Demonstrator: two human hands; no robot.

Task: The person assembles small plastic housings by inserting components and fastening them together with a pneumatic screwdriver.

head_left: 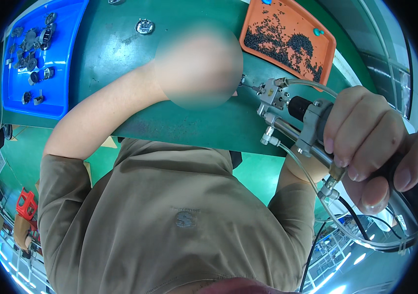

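My right hand [363, 134] is closed round a pneumatic hand tool [299, 115] with a metal body, a black section and clear hoses. The tool slants toward the left, and its thin tip ends close to my left hand [199, 66]. A blur covers the left hand, so its fingers are hidden. At that hand's right edge a small dark metal part [242, 79] peeks out beside the tool's tip; whether the two touch I cannot tell. Farther off, a round silver part [144, 26] lies alone on the green tabletop [184, 125].
On the left a blue tray [61, 93] holds several round metal parts. An orange tray [331, 54] at the far right contains many tiny dark pieces. A clear hose [312, 82] runs off the tool past the right hand. Red stool [26, 203] stands low on the left.
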